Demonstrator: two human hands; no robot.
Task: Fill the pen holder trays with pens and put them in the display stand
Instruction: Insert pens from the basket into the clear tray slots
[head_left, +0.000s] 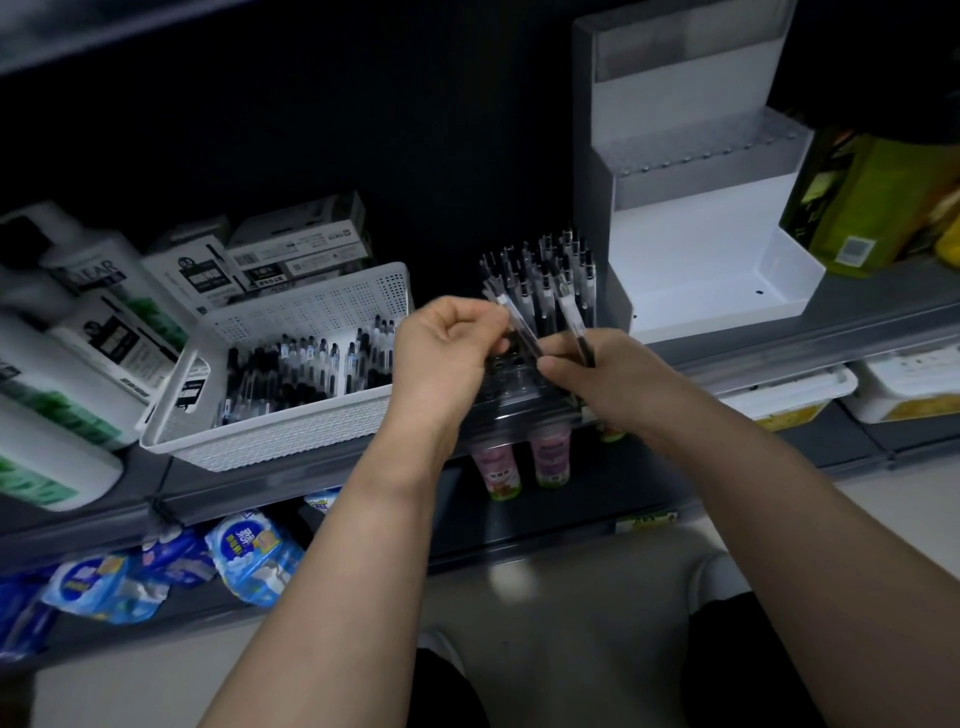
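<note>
Pens are light, stiff and smooth-barrelled, so I judge each is best pinched mid-barrel and steered tip-down. The left grip (447, 343) is closed round one pen (511, 317), and the right grip (587, 369) pinches a second pen (575, 332), both just above the single pen holder tray (524, 405). Standing pens (545, 270) crowd the tray's back, too many to count. Left of the tray sits one basket (311, 306) of loose pens. Right of it stands one stepped display stand (691, 249).

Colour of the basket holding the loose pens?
The basket is white, its walls perforated with small holes. Head view.
</note>
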